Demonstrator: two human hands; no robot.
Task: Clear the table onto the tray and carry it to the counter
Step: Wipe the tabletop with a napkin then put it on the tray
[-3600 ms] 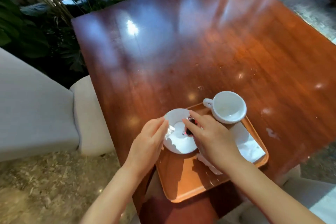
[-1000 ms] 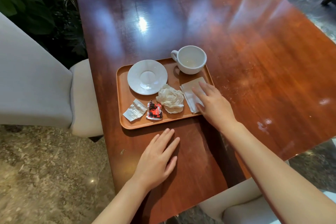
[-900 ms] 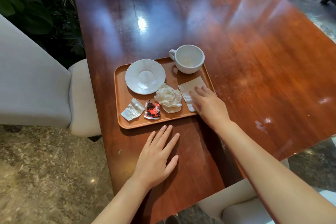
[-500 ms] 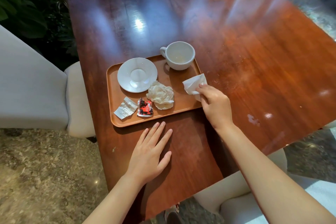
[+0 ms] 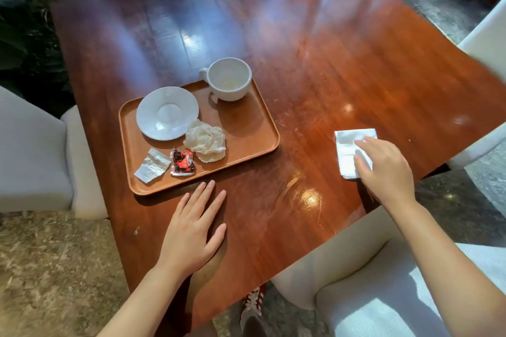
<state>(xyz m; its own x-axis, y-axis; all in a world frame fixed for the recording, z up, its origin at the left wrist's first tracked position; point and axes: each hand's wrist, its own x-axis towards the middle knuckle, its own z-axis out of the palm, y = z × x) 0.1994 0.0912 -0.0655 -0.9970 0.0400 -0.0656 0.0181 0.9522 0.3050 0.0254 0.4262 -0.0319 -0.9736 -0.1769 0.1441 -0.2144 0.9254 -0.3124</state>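
Observation:
An orange-brown tray lies on the wooden table. On it stand a white cup and a white saucer, with a crumpled tissue, a red wrapper and a silver wrapper near its front. My left hand rests flat on the table just in front of the tray, fingers spread. My right hand presses a folded white napkin onto the table to the right of the tray, near the table's right edge.
A cream chair stands at the table's left, another at the far right, and a cream seat lies below the near edge. Plants grow at the back left. A red shoe shows on the floor.
My right hand has lifted the folded napkin off the tray and carried it right, pressing it onto the bare table. My left hand has stayed flat in front of the tray.

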